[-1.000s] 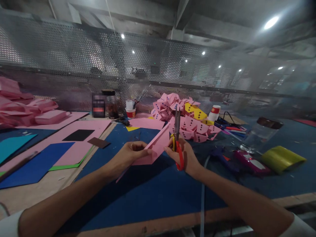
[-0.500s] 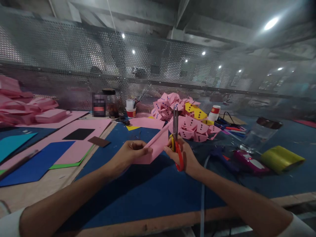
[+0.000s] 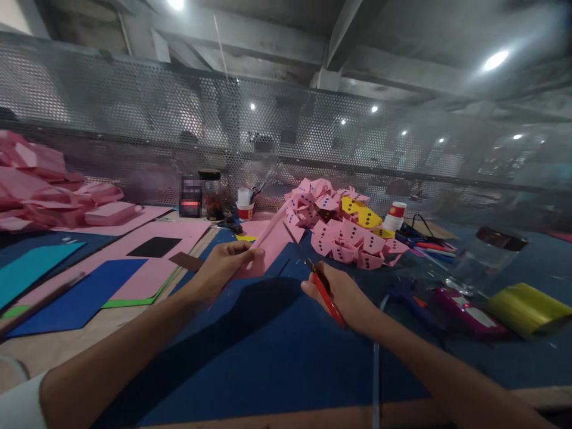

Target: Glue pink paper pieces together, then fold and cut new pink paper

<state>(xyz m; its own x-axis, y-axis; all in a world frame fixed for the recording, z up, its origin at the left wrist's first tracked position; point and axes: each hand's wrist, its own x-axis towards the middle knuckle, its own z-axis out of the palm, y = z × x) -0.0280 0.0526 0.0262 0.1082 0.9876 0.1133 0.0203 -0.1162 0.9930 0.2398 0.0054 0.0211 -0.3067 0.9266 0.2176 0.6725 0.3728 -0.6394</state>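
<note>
Between the thumb and fingers of my left hand [image 3: 230,265] is a long strip of pink paper [image 3: 270,241], held up at a slant over the blue table mat [image 3: 277,357]. My right hand [image 3: 344,295] grips a pair of red-handled scissors [image 3: 324,292], their blades pointing up and to the left. The blades look closed and lie just right of the paper. Behind them, a heap of pink paper pieces with dark dots [image 3: 353,238] rests on the table, with a yellow dotted piece [image 3: 361,211] among them.
To the left lie pink sheets [image 3: 154,280], a blue sheet [image 3: 84,298] and a pile of pink folded paper [image 3: 58,185]. Rightward are a clear jar [image 3: 485,262], a yellow roll [image 3: 527,307], a magenta device [image 3: 469,313] and a glue gun [image 3: 415,301]. A lidded jar [image 3: 213,196] stands behind.
My right hand has drawn the scissors down and away from the paper, tilting the blades leftward. My left hand has moved slightly left with the pink paper, and the view has shifted a little.
</note>
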